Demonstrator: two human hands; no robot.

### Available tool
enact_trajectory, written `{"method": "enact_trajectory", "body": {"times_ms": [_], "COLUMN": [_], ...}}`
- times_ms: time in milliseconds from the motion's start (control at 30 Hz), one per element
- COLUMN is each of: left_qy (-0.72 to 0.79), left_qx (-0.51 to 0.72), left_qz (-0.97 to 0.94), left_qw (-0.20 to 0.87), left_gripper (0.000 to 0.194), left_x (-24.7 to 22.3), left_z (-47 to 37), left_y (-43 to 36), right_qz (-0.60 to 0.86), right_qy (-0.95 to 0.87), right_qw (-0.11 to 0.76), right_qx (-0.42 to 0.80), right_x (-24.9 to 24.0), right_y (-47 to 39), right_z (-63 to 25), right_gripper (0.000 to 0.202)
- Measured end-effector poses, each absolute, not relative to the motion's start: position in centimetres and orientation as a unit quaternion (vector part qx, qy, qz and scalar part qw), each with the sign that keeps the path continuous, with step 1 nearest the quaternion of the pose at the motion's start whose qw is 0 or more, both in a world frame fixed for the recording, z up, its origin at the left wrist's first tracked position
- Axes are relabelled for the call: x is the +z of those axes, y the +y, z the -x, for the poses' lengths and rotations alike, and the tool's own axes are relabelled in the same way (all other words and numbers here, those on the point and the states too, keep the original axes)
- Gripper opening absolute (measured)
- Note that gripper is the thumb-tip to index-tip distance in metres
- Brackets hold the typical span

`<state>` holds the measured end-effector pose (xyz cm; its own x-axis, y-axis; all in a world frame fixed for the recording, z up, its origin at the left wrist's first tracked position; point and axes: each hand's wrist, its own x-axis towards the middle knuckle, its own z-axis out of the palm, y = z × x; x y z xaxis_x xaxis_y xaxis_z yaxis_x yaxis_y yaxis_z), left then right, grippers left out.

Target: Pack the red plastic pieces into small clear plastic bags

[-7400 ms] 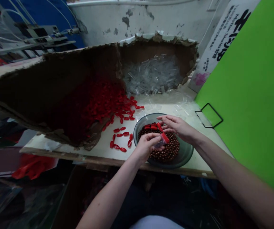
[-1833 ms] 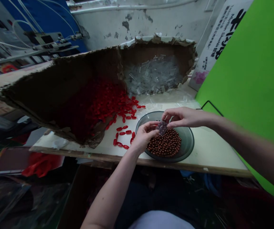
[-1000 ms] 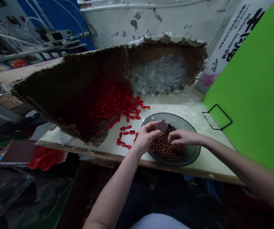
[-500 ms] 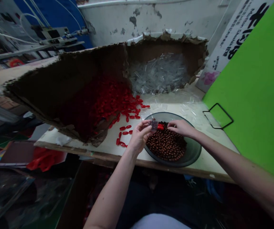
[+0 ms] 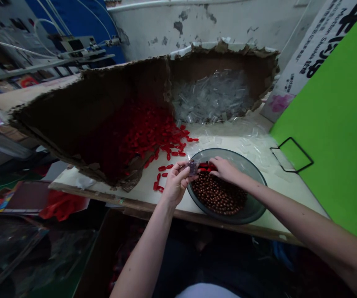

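Observation:
My left hand (image 5: 178, 179) pinches a small clear plastic box (image 5: 192, 167) with something dark in it, over the left rim of a grey-green bowl (image 5: 256, 209). Brown round beads (image 5: 220, 192) fill much of the bowl. My right hand (image 5: 223, 169) is closed, thumb and fingers at red pieces (image 5: 206, 167) above the beads, touching or gripping them. Its fingertips are partly hidden. Left of the bowl, several red pieces (image 5: 162, 168) lie loose on the white table (image 5: 138, 193).
A torn cardboard box (image 5: 48, 111) holds a red heap (image 5: 144, 128) and a pile of clear plastic boxes (image 5: 218, 97). On the right, a black wire stand (image 5: 304, 153) is beside a green panel (image 5: 334, 124). Machinery (image 5: 75, 45) stands at the back left.
My right hand has moved left, closer to my left hand and over the red pieces. The clear box is tilted differently. The whole view has shifted slightly.

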<state>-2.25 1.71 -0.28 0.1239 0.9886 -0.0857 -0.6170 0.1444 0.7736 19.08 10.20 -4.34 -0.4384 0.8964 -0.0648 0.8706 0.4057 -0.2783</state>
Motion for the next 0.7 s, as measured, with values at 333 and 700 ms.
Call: {"method": "enact_trajectory", "body": {"times_ms": [333, 700], "left_qy": [0.324, 0.327], "left_qx": [0.573, 0.501], "left_qz": [-0.3, -0.357], "left_qw": [0.691, 0.717], "left_gripper": [0.036, 0.031], "left_x": [-0.6, -1.0], "left_z": [1.2, -1.8], "left_y": [1.5, 1.2], "right_qz": [0.523, 0.422], "right_qy": [-0.829, -0.489], "right_qw": [0.086, 0.344], "right_qx": [0.176, 0.681], "right_x": [-3.2, 3.8], "right_y": [9.8, 3.8], "right_z": [-19.3, -21.6], "right_gripper": [0.022, 0.031]}}
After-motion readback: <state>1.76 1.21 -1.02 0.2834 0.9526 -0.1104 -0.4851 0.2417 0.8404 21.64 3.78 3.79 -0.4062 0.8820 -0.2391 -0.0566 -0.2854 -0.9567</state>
